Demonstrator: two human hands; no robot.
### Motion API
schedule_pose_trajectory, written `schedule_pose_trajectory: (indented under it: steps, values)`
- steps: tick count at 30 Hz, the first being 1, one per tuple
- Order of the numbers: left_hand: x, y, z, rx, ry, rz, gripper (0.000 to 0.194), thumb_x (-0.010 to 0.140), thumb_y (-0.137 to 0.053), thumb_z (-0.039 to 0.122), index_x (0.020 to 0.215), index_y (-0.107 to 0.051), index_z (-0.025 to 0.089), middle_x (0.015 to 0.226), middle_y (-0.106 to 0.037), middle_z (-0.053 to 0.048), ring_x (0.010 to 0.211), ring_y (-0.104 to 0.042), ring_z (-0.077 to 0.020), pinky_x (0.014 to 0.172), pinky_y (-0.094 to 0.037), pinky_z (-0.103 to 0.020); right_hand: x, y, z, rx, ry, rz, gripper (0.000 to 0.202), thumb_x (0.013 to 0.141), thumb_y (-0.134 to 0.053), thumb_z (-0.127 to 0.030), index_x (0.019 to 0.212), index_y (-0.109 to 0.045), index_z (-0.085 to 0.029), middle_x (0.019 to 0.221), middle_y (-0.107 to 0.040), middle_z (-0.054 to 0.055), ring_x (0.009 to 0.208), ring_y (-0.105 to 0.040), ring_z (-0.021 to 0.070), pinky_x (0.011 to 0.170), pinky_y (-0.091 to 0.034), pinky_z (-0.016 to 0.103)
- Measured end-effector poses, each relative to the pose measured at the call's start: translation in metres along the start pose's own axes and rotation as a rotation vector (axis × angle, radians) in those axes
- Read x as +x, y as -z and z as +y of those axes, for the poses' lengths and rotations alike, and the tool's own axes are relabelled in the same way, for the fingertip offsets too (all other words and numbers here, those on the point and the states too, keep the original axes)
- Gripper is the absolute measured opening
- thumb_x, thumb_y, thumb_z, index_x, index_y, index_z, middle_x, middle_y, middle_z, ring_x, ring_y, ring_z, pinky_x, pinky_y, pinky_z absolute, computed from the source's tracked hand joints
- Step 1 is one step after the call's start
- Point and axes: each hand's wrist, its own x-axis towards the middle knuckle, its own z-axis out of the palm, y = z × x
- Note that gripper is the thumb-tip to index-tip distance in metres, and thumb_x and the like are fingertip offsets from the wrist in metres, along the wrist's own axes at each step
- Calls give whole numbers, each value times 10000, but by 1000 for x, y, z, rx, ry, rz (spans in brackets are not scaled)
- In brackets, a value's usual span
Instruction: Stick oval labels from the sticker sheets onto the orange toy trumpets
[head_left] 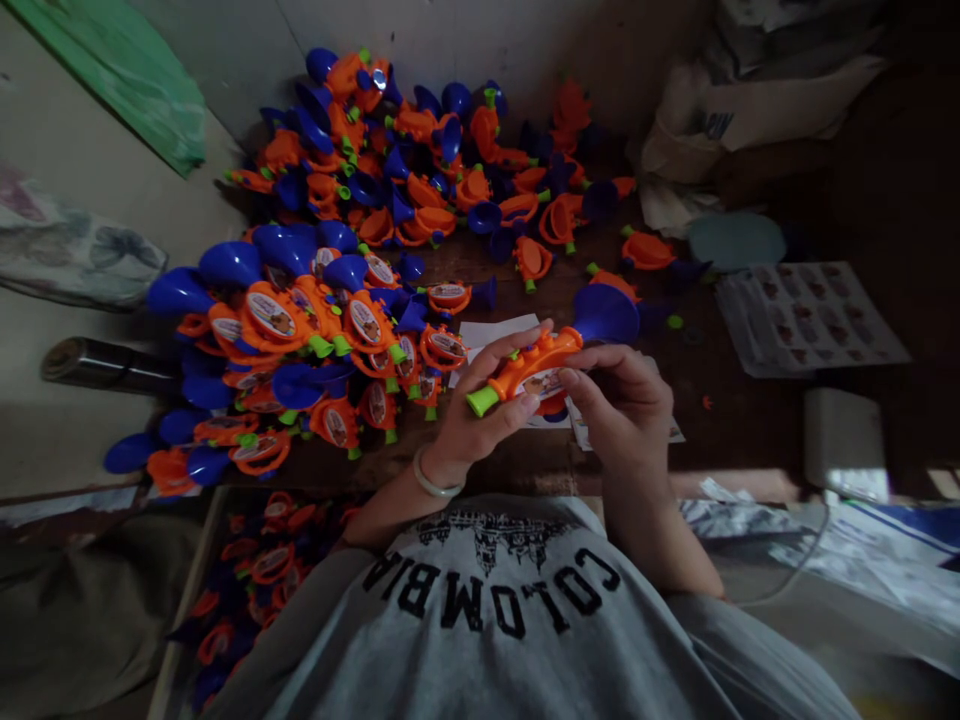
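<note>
An orange toy trumpet (pixel 541 362) with a blue bell and a lime-green mouthpiece is held above the table's front edge. My left hand (pixel 484 410) is wrapped round its mouthpiece end, fingers behind and thumb in front. At the bell end my right hand (pixel 626 400) grips it, the thumb pressing on the oval picture label on its side. The bell points away to the upper right. White paper (pixel 499 330) lies under and behind the toy, partly hidden by my hands.
Labelled trumpets (pixel 274 315) are heaped at the left, and more trumpets (pixel 420 190) lie along the back wall. Sticker sheets (pixel 817 320) and a pale blue round piece (pixel 737 241) lie at the right, near a white box (pixel 845 445) with a cable. Below left, a bin holds trumpets (pixel 270 565).
</note>
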Motion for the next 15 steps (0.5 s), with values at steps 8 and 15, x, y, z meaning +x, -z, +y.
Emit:
schedule_pose_trajectory:
  steps: [8, 15]
  values:
    - [-1, 0, -1, 87, -82, 39, 505, 968, -712, 321, 1458, -589, 325, 1644, -534, -71, 1529, -511, -327, 1298, -398, -580, -5, -2, 2, -233, 132, 11, 74, 945, -751, -330, 961, -750, -258, 841, -751, 4, 666, -653, 137, 589, -531, 293]
    - [-2, 1, -1, 87, -124, 37, 493, 965, -712, 282, 1446, -605, 317, 1645, -531, -77, 1544, -491, -329, 1309, -381, -569, -3, -5, -3, -338, 246, 34, 23, 933, -756, -261, 949, -742, -269, 796, -730, -23, 610, -592, 113, 552, -461, 278]
